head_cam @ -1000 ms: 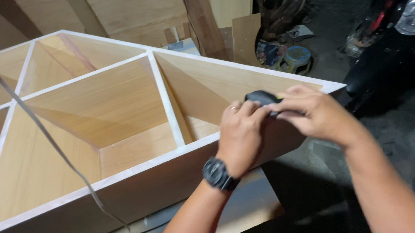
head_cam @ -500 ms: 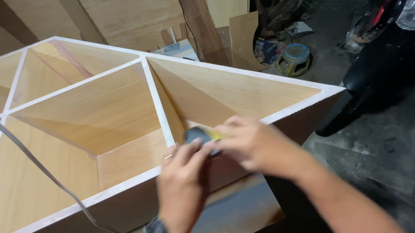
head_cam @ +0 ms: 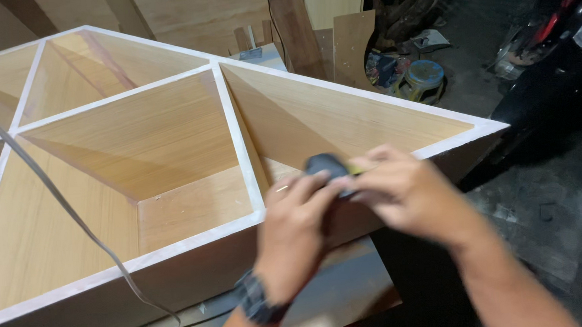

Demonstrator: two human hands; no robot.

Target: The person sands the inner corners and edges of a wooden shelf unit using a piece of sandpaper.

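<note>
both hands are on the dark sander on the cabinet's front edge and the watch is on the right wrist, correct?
Not quite: the watch is on the left wrist, as the head view shows. The rest holds: the left hand and right hand are both on the dark sander at the front edge of the cabinet.

Background: wood boards leaning upright; blue stool on the floor; dark motorbike at right; grey cable hanging at left.
</note>
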